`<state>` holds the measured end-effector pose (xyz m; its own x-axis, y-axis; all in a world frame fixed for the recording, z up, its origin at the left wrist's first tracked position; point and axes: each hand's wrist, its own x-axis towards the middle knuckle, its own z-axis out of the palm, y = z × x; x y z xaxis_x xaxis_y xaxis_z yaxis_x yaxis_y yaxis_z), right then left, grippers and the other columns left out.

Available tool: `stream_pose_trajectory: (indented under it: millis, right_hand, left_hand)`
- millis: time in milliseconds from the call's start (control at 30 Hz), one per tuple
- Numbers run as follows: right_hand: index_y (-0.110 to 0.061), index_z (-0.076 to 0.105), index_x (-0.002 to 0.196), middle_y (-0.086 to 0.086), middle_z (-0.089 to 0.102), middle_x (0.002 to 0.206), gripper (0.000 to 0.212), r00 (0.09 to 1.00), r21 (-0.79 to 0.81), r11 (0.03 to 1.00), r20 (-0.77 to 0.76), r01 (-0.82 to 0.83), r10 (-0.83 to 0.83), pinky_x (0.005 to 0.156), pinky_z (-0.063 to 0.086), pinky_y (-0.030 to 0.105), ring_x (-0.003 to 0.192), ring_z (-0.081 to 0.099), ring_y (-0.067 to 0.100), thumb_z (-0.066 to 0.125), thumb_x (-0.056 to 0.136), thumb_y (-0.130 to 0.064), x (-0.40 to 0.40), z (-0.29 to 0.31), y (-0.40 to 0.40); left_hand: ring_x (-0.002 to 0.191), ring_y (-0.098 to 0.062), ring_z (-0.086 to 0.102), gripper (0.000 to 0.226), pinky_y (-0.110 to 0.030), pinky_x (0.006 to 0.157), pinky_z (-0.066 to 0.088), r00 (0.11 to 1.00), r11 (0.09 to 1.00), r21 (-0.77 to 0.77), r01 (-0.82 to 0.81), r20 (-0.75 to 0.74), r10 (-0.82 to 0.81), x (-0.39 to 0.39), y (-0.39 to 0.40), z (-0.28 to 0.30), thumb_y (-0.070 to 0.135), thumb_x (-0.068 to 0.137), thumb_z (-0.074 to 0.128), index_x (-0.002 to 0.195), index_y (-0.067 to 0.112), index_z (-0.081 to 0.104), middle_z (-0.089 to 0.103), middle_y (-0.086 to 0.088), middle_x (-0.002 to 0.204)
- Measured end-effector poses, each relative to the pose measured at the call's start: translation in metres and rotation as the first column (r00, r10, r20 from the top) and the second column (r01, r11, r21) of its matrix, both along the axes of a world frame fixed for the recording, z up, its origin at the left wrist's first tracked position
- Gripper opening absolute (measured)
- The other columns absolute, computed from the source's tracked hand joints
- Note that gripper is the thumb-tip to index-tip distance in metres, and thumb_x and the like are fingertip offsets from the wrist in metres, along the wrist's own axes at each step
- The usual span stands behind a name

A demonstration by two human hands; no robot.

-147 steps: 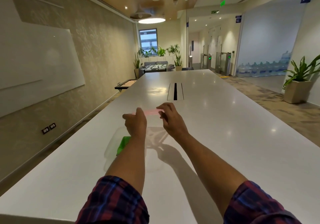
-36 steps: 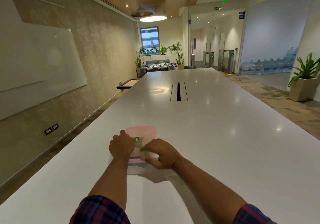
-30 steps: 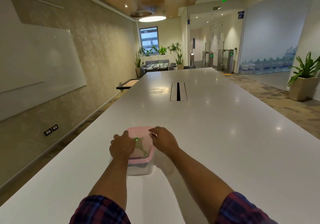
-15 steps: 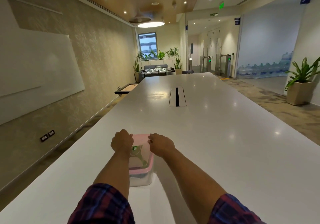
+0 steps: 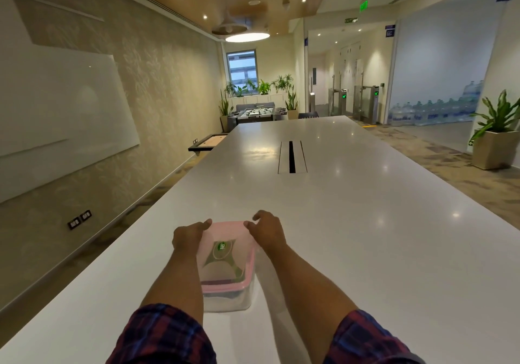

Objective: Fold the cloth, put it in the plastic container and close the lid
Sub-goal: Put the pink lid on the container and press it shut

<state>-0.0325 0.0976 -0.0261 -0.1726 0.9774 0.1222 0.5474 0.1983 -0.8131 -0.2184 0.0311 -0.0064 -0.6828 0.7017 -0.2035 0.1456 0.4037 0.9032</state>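
Observation:
A clear plastic container (image 5: 228, 299) stands on the white table (image 5: 365, 237) close in front of me. Its pink lid (image 5: 225, 231), with a green label in the middle, lies on top of it. My left hand (image 5: 189, 237) curls over the lid's left edge near the far corner. My right hand (image 5: 268, 234) has its fingertips on the far right corner of the lid. Something dark shows dimly through the container's front wall; the cloth cannot be made out clearly.
The long white table runs far ahead, with a cable slot (image 5: 291, 157) in its middle. A wall with a whiteboard (image 5: 62, 105) lies to the left. A potted plant (image 5: 496, 138) stands on the floor to the right.
The lid, held up over the table 4.9 s ago, now lies on the container. In the last second both hands slid along the lid's sides to its far corners.

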Motion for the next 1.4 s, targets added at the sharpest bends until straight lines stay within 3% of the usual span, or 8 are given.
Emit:
stream_pose_trajectory:
  millis: [167,267,600,733,933,1167,1300,1400]
  right_hand:
    - [-0.007,0.054,0.078,0.010,0.056,0.074,0.042,0.929,-0.463,0.884,-0.353,-0.071,-0.111,0.046,0.039,0.023,0.052,0.052,0.020,0.076,0.086,-0.041,0.008,-0.006,0.006]
    - [-0.009,0.052,0.076,0.006,0.046,0.061,0.036,0.900,-0.527,0.836,-0.423,-0.154,-0.101,0.041,0.027,0.016,0.041,0.036,0.014,0.071,0.090,-0.036,0.010,-0.006,0.008]
    - [-0.003,0.065,0.088,0.006,0.064,0.078,0.046,0.952,-0.353,0.932,-0.303,-0.077,-0.037,0.074,0.049,0.034,0.068,0.058,0.020,0.067,0.090,-0.048,0.006,-0.015,0.012]
    - [-0.012,0.059,0.107,0.007,0.070,0.098,0.058,0.984,-0.097,0.990,0.155,0.101,-0.086,0.071,0.047,0.034,0.092,0.069,0.029,0.051,0.092,-0.067,0.002,-0.014,0.000]
    - [-0.013,0.053,0.113,0.007,0.071,0.100,0.036,0.926,0.330,0.943,0.346,0.028,-0.148,0.063,0.044,0.034,0.083,0.070,0.030,0.044,0.103,-0.046,0.006,-0.015,-0.011]
    - [-0.016,0.064,0.101,0.001,0.065,0.109,0.040,0.865,0.634,0.595,0.428,-0.494,0.262,0.054,0.045,0.027,0.060,0.059,0.022,0.051,0.098,-0.054,0.048,-0.022,-0.035]
    - [-0.016,0.069,0.110,0.003,0.063,0.115,0.044,0.770,0.667,0.387,0.520,-0.636,0.369,0.052,0.034,0.023,0.053,0.053,0.022,0.070,0.087,-0.054,0.067,-0.021,-0.047]
    - [-0.014,0.070,0.115,0.006,0.065,0.111,0.050,0.718,0.662,0.283,0.608,-0.694,0.339,0.048,0.036,0.023,0.051,0.054,0.026,0.077,0.082,-0.051,0.068,-0.019,-0.053]
  left_hand:
    - [0.091,-0.031,0.062,0.047,-0.039,0.075,0.045,0.984,0.995,-0.031,0.092,0.155,-0.086,0.000,-0.006,0.004,0.045,0.087,0.070,0.115,0.008,0.062,0.066,-0.014,0.113]
    - [0.089,-0.031,0.065,0.044,-0.034,0.064,0.044,0.975,0.994,-0.041,0.100,0.205,-0.089,0.001,-0.009,0.005,0.049,0.085,0.067,0.108,0.012,0.064,0.069,-0.013,0.105]
    - [0.098,-0.035,0.066,0.043,-0.045,0.093,0.053,0.998,0.999,0.004,0.038,0.049,-0.038,0.007,0.002,-0.001,0.044,0.091,0.061,0.115,0.008,0.063,0.068,-0.018,0.109]
    - [0.098,-0.039,0.067,0.051,-0.047,0.093,0.054,0.981,1.000,-0.014,-0.015,-0.195,0.012,0.010,0.005,-0.002,0.046,0.092,0.065,0.109,-0.002,0.065,0.070,-0.022,0.108]
    - [0.100,-0.032,0.067,0.034,-0.038,0.079,0.050,0.685,0.985,-0.174,-0.004,-0.718,-0.124,0.022,0.006,0.003,0.039,0.100,0.051,0.107,0.009,0.065,0.070,-0.012,0.108]
    - [0.118,-0.039,0.057,0.036,-0.044,0.098,0.046,0.592,0.831,-0.509,0.223,-0.607,-0.531,0.005,-0.003,0.020,0.027,0.098,0.040,0.126,0.007,0.048,0.056,-0.022,0.132]
    - [0.078,-0.025,0.057,0.037,-0.028,0.060,0.045,0.638,0.752,-0.580,0.313,-0.459,-0.619,0.002,-0.010,0.032,0.031,0.094,0.045,0.124,0.009,0.047,0.054,-0.011,0.102]
    - [0.078,-0.023,0.056,0.028,-0.027,0.055,0.046,0.728,0.788,-0.499,0.360,-0.378,-0.572,0.000,-0.010,0.030,0.030,0.093,0.051,0.114,0.012,0.050,0.054,-0.011,0.100]
